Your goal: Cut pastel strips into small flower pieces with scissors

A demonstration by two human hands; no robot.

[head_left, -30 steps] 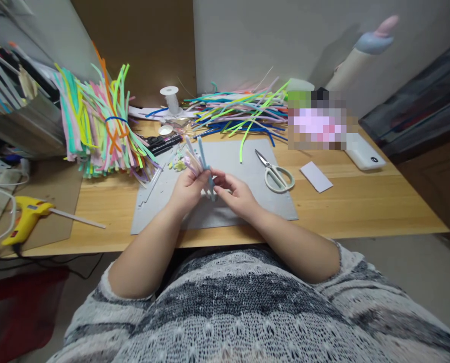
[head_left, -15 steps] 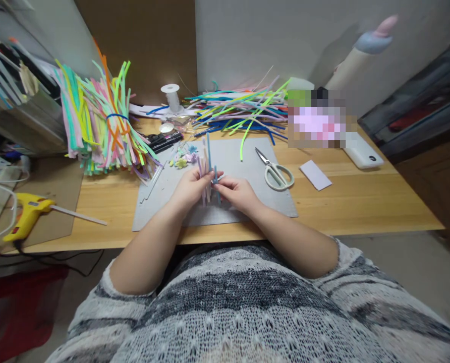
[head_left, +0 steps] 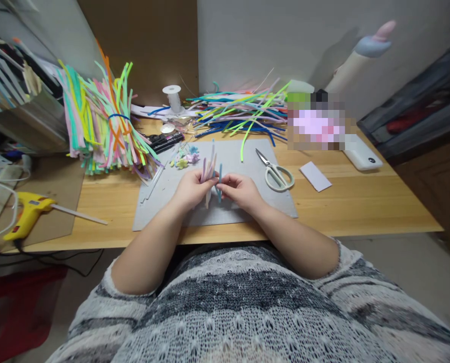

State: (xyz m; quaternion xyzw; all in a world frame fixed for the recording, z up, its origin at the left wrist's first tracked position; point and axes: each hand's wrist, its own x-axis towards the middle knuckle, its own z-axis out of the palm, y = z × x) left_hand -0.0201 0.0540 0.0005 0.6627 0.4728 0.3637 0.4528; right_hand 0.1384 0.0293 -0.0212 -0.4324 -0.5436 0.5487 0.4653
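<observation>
Over the grey felt mat [head_left: 247, 201], my left hand [head_left: 192, 188] is closed round a small bunch of pastel pipe cleaners [head_left: 209, 169] that stand up from its fingers. My right hand [head_left: 241, 190] pinches a short blue pipe cleaner [head_left: 220, 182] right beside that bunch. The fingertips of both hands meet. Small pipe-cleaner flowers [head_left: 184, 158] lie on the mat just beyond my left hand.
Scissors [head_left: 275, 173] and a white card [head_left: 315, 176] lie to the right. A bundle of coloured pipe cleaners [head_left: 100, 126] stands at the left, loose ones [head_left: 243, 113] lie at the back. A thread spool [head_left: 173, 97], a yellow glue gun [head_left: 27, 214] and a white phone [head_left: 362, 153] are also there.
The bunch in my left hand has turned from leaning left to nearly upright. My right hand has drawn in closer and now pinches the blue piece against it.
</observation>
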